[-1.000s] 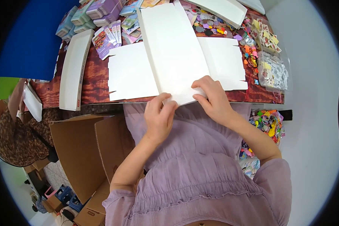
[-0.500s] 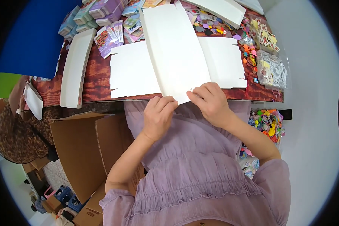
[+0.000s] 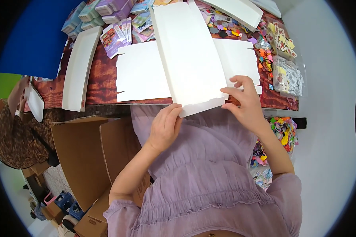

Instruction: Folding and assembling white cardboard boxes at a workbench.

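At centre, the left hand [image 3: 164,128] pinches the long white cardboard tray [image 3: 194,59]; the right hand [image 3: 249,106], fingers spread, might let a corner unfold.

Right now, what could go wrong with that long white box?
The long white box's near end seems to poke past the table's edge, so it might slip if the left hand loosens. It also lies across flat white card, which pressing could crease. Swinging its far end might knock the small cards beside it.
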Tool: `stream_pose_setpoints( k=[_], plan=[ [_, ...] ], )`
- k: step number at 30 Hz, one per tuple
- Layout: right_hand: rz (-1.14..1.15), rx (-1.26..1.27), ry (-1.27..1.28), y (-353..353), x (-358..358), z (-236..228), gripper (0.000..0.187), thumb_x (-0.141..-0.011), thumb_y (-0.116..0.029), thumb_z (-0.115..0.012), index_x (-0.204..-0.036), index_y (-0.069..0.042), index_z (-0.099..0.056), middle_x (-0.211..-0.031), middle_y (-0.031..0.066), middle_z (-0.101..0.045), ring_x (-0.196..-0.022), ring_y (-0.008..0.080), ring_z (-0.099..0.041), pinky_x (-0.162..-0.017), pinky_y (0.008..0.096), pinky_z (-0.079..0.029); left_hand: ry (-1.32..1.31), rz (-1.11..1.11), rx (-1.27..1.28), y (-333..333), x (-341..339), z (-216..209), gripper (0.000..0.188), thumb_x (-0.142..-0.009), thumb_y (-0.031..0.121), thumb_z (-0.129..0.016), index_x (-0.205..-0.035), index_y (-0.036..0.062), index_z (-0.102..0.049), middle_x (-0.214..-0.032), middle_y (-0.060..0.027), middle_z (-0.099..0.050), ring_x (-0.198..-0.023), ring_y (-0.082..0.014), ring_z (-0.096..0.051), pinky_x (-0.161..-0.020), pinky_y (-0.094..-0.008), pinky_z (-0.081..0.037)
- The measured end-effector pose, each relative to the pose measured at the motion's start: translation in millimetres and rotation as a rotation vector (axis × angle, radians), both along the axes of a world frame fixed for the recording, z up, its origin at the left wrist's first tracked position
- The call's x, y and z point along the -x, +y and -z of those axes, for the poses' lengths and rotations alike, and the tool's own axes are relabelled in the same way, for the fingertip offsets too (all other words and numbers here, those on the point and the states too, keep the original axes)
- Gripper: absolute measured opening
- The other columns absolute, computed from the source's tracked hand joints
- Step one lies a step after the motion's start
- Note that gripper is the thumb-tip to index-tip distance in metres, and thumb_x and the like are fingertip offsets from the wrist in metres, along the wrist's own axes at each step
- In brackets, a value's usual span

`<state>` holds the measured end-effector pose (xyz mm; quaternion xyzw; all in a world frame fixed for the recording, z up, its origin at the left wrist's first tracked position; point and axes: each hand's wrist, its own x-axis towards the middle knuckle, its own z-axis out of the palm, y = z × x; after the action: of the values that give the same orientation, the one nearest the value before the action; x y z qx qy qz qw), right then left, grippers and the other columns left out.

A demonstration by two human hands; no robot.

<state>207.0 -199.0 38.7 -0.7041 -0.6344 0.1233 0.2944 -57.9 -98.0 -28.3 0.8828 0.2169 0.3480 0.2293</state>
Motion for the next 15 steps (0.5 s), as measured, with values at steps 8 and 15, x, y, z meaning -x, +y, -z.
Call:
stream_pose_setpoints(
  k=[8, 15],
  plan=[
    [-0.171, 0.089, 0.297, -9.1, 0.1, 13.4, 0.032, -0.080, 0.000, -0.077, -0.111, -0.004, -0.072, -0.095, 0.0073, -0.057, -0.091, 0.0238, -0.059, -0.078, 0.0329, -0.049, 0.006, 0.053, 0.093, -4.9, -0.2, -4.3, 0.038, -0.081, -0.006, -0.075, -0.116, 0.0004, -0.062, -0.113, -0.0161, -0.067, -0.096, -0.0341, -0.068, -0.080, -0.0406, -0.057],
    [-0.225, 0.128, 0.344, -0.8, 2.1, 13.5, 0.024, -0.077, -0.004, -0.080, -0.099, -0.004, -0.069, -0.093, 0.0087, -0.054, -0.088, 0.0260, -0.057, -0.077, 0.0359, -0.047, -0.002, -0.026, 0.211, -8.5, -7.9, -24.1, 0.029, -0.082, -0.003, -0.076, -0.107, 0.0029, -0.063, -0.109, -0.0139, -0.067, -0.094, -0.0322, -0.067, -0.076, -0.0396, -0.056]
  ],
)
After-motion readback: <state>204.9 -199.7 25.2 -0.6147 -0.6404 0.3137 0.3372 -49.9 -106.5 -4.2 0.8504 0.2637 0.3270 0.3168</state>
